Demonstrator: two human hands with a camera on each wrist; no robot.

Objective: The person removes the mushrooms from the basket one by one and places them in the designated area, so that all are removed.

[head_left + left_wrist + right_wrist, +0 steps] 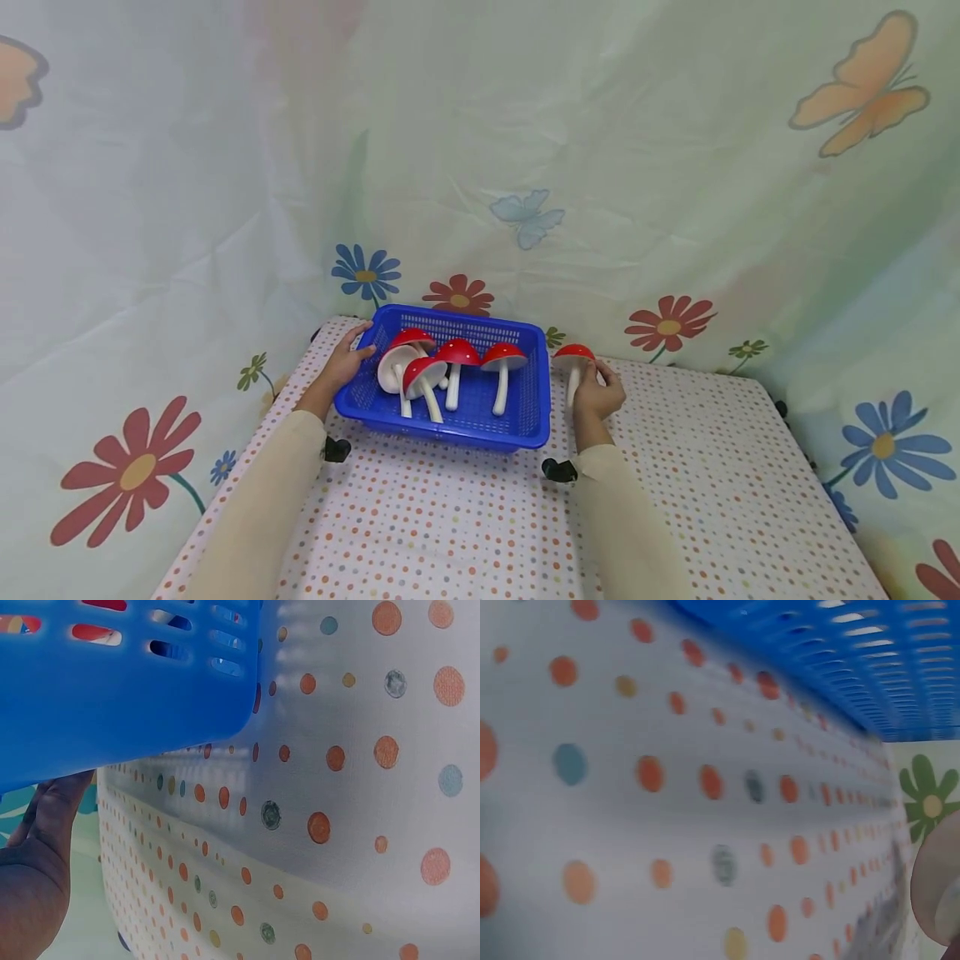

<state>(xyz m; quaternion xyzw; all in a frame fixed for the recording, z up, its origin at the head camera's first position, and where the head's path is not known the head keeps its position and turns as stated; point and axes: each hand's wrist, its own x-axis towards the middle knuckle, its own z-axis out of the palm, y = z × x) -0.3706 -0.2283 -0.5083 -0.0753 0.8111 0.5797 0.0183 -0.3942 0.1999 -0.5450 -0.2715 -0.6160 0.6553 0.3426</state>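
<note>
A blue plastic basket [450, 429] with slotted sides sits on the table, several toy mushrooms with red caps and white stems lying in it. One toy mushroom [459, 353] is near its middle and another [504, 358] toward its right side; the others overlap at the left. My left hand [347, 360] grips the basket's left rim, its fingers partly hidden behind the blue wall in the left wrist view. Just outside the right rim, my right hand [600, 393] pinches the stem of an upright toy mushroom [574, 353]. Only a pale rounded part of it shows in the right wrist view.
A white cloth with colored dots [442, 517] covers the table. Behind it and at both sides hangs a pale curtain [420, 150] printed with flowers and butterflies. The basket stands near the table's back edge, close to the curtain.
</note>
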